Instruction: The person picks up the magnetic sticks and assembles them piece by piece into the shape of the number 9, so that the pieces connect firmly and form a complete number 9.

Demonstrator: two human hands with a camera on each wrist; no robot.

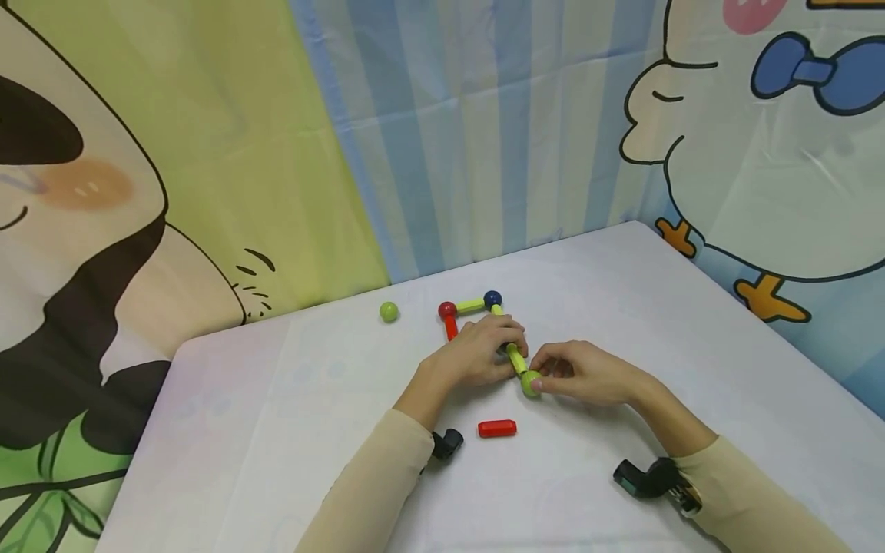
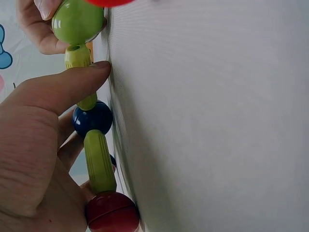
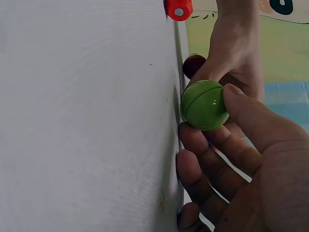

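On the white table a frame of rods and balls lies flat. My left hand [image 1: 484, 349] covers part of it and grips the near yellow-green rod [image 1: 515, 359], thumb across it in the left wrist view, with a blue ball [image 2: 92, 118] just past the thumb. At that rod's end sits a green ball [image 1: 530, 384], pinched between thumb and fingers of my right hand [image 1: 588, 374]. Beyond the left hand are a dark blue ball [image 1: 492, 299], another yellow-green rod [image 1: 471, 306], a red ball [image 1: 447, 310] and a red rod [image 1: 451, 327], partly hidden by that hand.
A loose red rod [image 1: 497, 428] lies on the table [image 1: 290, 453] in front of the hands. Another green ball [image 1: 389, 312] stands apart near the back edge. Printed curtains [image 1: 456, 138] hang behind the table.
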